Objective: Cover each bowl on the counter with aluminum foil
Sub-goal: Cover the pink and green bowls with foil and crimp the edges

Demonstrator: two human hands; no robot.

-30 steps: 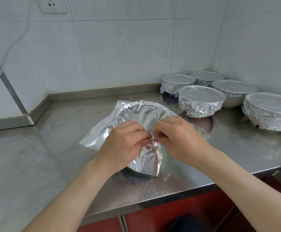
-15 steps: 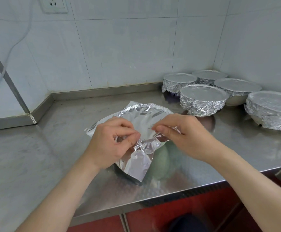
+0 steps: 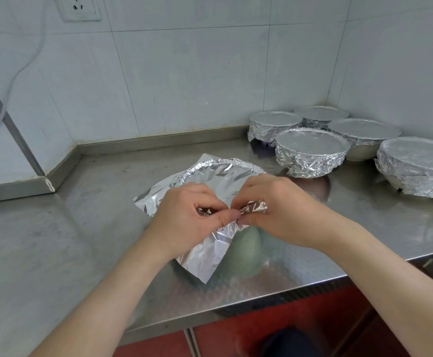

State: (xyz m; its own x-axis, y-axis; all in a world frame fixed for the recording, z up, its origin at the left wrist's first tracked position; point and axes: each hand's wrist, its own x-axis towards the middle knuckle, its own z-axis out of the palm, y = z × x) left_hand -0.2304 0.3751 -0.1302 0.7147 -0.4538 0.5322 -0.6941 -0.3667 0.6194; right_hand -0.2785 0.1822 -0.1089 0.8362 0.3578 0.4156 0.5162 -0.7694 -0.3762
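We count five covered bowls (image 3: 310, 152) grouped at the far right corner of the surface (image 3: 55, 240). Each has foil crimped down round its rim, so we take those as done.

One bowl (image 3: 246, 249) is left: green, mid-surface, near the front edge. Its foil (image 3: 220, 176) lies over the top.
- The far rim is folded tight.
- The left corner sticks out flat and loose.
- The near flap hangs loose down the front.
- The near-right side of the bowl is bare.

The left hand (image 3: 189, 217) and right hand (image 3: 285, 210) meet at the near rim. Both grips are narrow, thumb and fingers pinching crumpled foil there.

Our call: this is the last bowl, roughly half wrapped. What's left is to crimp the near edge, then tuck the hanging flap and the left corner under the rim. We see no other uncovered bowl, but we can't speak for anything outside the frame.
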